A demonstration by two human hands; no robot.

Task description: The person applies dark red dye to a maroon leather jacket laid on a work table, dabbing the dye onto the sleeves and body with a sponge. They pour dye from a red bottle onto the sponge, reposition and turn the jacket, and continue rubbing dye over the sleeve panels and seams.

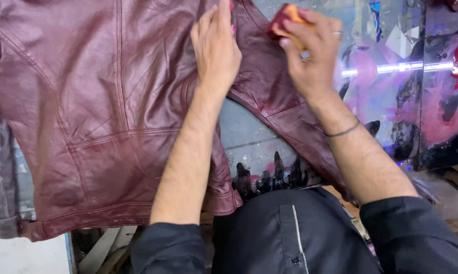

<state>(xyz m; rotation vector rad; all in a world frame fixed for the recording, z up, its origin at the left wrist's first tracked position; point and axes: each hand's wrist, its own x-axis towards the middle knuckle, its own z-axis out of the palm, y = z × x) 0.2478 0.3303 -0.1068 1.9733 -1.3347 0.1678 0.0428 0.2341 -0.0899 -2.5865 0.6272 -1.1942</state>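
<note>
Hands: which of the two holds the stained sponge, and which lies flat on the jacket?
The right hand grips the orange sponge, stained dark red; the left hand presses flat, fingers extended, on the maroon leather jacket.

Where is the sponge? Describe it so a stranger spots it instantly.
Start at the big maroon leather jacket spread over the paint-stained table. Follow its right sleeve up to the right hand wearing a ring. The sponge is the small orange pad stained dark red, pinched in those fingers.

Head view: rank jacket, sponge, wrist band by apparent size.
1. Dark red leather jacket, by far the largest.
2. Stained sponge in the right hand, partly hidden by fingers.
3. Thin wrist band.
</note>
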